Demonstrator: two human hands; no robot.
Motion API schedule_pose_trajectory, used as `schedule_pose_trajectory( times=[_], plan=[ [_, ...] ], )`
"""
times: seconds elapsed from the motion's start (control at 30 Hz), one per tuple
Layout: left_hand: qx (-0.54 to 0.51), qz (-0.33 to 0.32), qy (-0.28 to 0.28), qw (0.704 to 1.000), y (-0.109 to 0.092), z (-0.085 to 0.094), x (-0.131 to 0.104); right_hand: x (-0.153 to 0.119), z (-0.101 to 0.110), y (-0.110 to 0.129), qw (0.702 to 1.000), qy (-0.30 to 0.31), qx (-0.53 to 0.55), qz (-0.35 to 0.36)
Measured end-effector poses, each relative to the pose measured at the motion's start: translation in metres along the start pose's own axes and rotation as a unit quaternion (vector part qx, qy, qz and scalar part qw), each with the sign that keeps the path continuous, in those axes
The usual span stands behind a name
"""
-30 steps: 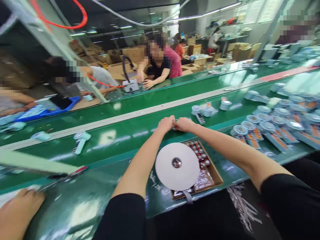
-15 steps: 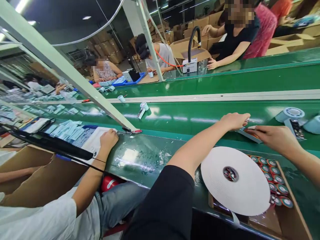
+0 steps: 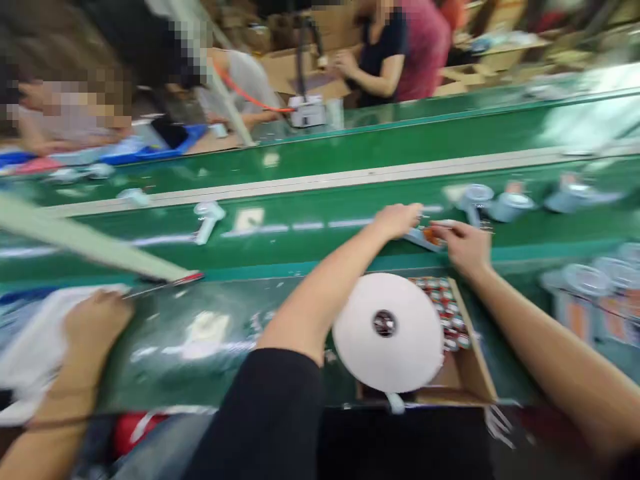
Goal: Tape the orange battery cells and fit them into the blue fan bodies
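Note:
Over the near side of the green conveyor belt, my left hand (image 3: 399, 220) is closed on a light-blue fan housing (image 3: 423, 240), which tilts down to the right. My right hand (image 3: 467, 247) faces it, fingertips pinched at an orange part (image 3: 429, 235) in the housing's open side. Motion blur hides the finer detail. Below my left forearm, a large white roll of tape (image 3: 360, 340) lies on a cardboard box (image 3: 477, 370). Rows of small round-ended cylinders (image 3: 453, 320) sit in that box, partly covered by the roll.
Light-blue fans (image 3: 477, 197) stand on the belt beyond my right hand, and several more (image 3: 585, 280) rest at the right. Another fan (image 3: 206, 220) lies farther left. A slanted metal post (image 3: 100, 240) crosses the left side. A co-worker's hand (image 3: 95, 323) rests near it.
My view has swung right, so the scene sits farther left and more fans show at the right. Both my hands stay on the fan housing. The far co-worker in black has brought their hands together.

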State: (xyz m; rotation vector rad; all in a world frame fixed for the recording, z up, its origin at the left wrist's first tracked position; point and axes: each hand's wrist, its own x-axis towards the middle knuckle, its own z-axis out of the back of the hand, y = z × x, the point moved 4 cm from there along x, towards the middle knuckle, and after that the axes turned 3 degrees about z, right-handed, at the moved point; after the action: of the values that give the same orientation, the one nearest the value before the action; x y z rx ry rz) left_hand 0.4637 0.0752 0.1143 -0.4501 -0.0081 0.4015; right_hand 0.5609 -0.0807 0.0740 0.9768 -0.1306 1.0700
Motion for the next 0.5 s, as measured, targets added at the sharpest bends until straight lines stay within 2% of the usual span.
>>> schedule_pose_trajectory(
  times=[0.17, 0.5],
  plan=[
    [0.06, -0.003, -0.024, 0.998, 0.013, -0.003, 0.036, 0.027, -0.016, -0.018, 0.994, 0.086, -0.051, 0.05],
    [0.109, 0.003, -0.025, 0.994, 0.005, -0.002, 0.044, 0.044, -0.008, -0.004, 0.966, 0.19, -0.125, 0.125]
  ],
)
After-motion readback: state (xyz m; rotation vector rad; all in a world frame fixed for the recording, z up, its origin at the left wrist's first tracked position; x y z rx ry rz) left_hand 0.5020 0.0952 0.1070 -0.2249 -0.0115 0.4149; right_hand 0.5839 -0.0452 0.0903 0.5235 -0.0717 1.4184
